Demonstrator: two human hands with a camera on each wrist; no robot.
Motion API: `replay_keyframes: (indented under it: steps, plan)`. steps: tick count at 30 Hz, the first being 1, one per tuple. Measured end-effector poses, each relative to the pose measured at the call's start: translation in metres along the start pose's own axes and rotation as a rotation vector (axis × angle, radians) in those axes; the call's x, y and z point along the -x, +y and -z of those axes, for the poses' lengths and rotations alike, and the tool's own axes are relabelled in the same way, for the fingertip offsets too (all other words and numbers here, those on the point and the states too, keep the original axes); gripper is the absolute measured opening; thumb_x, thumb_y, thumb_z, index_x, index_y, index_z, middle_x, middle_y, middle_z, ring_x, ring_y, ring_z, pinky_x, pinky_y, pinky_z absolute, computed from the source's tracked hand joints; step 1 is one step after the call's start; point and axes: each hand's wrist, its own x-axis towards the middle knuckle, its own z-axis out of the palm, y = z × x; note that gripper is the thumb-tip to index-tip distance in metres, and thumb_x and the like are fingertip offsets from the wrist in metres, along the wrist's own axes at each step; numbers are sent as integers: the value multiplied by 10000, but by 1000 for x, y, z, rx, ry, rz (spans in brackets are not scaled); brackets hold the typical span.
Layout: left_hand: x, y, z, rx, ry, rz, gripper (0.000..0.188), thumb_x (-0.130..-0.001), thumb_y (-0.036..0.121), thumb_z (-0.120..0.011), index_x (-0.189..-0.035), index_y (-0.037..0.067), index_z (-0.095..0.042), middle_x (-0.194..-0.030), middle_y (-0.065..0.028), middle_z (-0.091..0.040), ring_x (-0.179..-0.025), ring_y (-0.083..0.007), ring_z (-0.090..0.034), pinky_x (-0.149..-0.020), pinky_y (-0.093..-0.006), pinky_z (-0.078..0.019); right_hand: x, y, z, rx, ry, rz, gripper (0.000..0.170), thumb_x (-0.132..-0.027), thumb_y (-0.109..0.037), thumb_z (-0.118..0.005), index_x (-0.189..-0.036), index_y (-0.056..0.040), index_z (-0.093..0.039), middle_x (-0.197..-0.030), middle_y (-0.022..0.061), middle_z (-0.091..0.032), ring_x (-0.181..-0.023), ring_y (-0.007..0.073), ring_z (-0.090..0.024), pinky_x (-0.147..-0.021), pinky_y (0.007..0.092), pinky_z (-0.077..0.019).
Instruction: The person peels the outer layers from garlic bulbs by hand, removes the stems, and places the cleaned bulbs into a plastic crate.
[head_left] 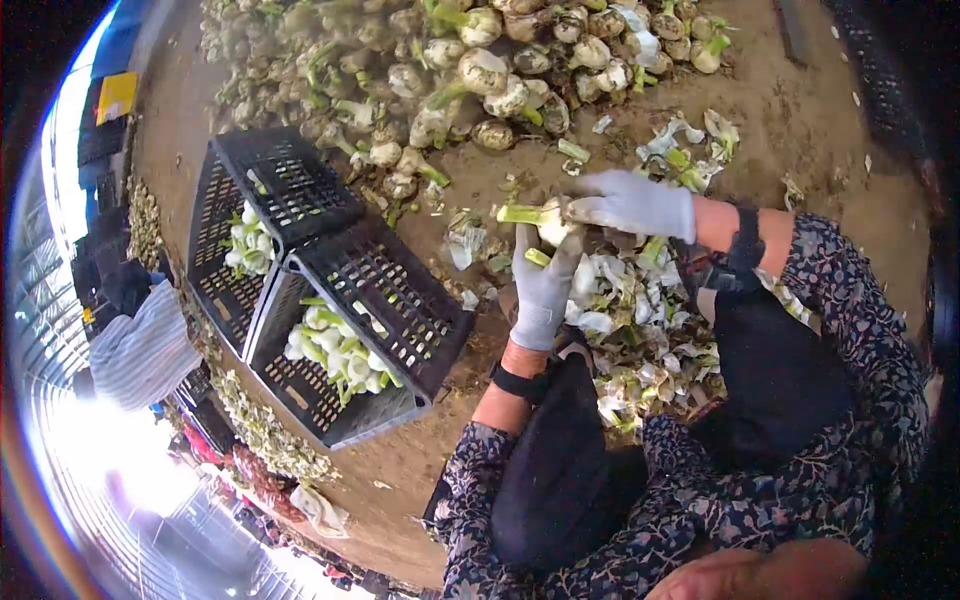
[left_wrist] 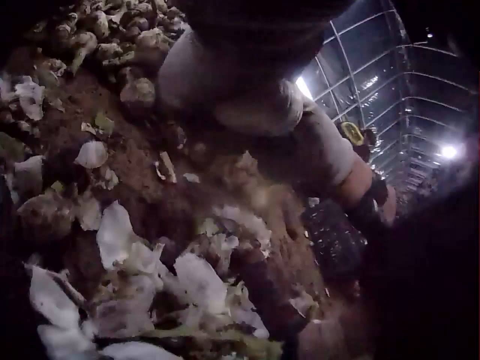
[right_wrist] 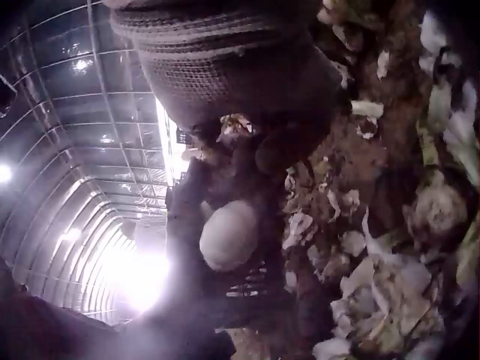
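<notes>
In the head view, my white-gloved left hand holds a garlic bulb with its thick green stem pointing left. A second cut green stem shows at that hand's fingers. My right hand, in a white glove too, reaches across from the right, its fingers at the bulb's root end and slightly blurred. Part of the right glove fills the top of the right wrist view. Peeled white skins and leaves lie below both hands, between the person's legs.
A big heap of untrimmed garlic covers the ground ahead. To the left, two black slatted crates lie tipped, with trimmed white garlic inside. More loose skins are scattered at the right. Another person in a striped top is at far left.
</notes>
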Motion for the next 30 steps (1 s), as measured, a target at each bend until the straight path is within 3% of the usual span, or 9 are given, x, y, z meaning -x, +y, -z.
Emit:
replay_keyframes:
  steps: [1, 2, 7, 14, 17, 20, 22, 26, 30]
  plan:
    - [4, 3, 0, 36, -2, -18, 521, -869, 142, -653, -1307, 11, -404, -1120, -54, -561, -927, -115, -566, -794, -260, -481, 8, -41, 17, -92, -81, -337, 429, -882, -347, -571, -1159, -20, -582, -924, 239, -646, -840, 361, -625, -749, 416, -498]
    - [7, 6, 0, -11, -8, -14, 499, -859, 141, -657, -1279, 14, -419, -1101, -54, -567, -912, -111, -568, -783, -257, -482, 2, 5, 4, 36, 201, 46, 426, -850, -338, -601, -1101, 7, -598, -890, 240, -640, -800, 358, -626, -721, 429, -494]
    - [15, 24, 3, -253, -15, 117, 534, -780, 142, -741, -1209, -49, -486, -1012, -40, -603, -886, -86, -556, -790, -231, -472, 18, -67, 27, 24, -203, -124, 285, -844, -182, -569, -1050, 14, -585, -743, 103, -639, -669, 177, -577, -640, 341, -476]
    - [17, 27, 11, -527, -47, 51, 304, -790, 72, -681, -1060, -36, -591, -882, -20, -638, -750, -58, -576, -656, -201, -479, 6, -40, 10, 202, -25, 248, 267, -801, -166, -579, -985, 24, -611, -731, 185, -610, -640, 216, -574, -631, 368, -470]
    - [19, 26, 13, -512, -109, 50, 305, -793, 74, -660, -1065, -46, -594, -899, -26, -648, -781, -66, -589, -698, -208, -485, 0, -55, 35, 91, -304, 115, 316, -797, -166, -586, -1063, 1, -624, -794, 199, -650, -676, 273, -623, -638, 380, -484]
    - [25, 49, 5, -299, -79, 212, 404, -752, 87, -690, -1112, -69, -593, -939, -41, -658, -822, -83, -592, -746, -235, -490, -16, -16, 63, 682, -233, 194, 317, -801, -178, -586, -1099, -84, -643, -830, 197, -670, -763, 373, -639, -662, 423, -511]
    - [26, 49, 13, -181, -103, 220, 423, -762, 64, -668, -1148, -77, -568, -956, -41, -655, -835, -85, -599, -739, -236, -497, -14, -27, 74, 1018, -226, -146, 327, -803, -184, -587, -1118, -119, -644, -874, 202, -668, -819, 364, -638, -695, 417, -516]
    - [24, 59, 0, -370, -117, 181, 445, -765, 68, -682, -1173, -58, -557, -984, -45, -646, -839, -78, -583, -748, -232, -489, 7, -43, 46, -58, -230, 51, 430, -787, -287, -667, -1151, -62, -624, -968, 172, -674, -842, 232, -649, -749, 346, -499]
    - [24, 51, -3, -272, -128, 150, 431, -756, 118, -685, -1133, -39, -544, -962, -55, -617, -855, -104, -585, -749, -245, -492, 6, -54, 23, -27, -212, 124, 451, -780, -254, -687, -1144, 1, -613, -891, 117, -697, -783, 116, -598, -706, 326, -487]
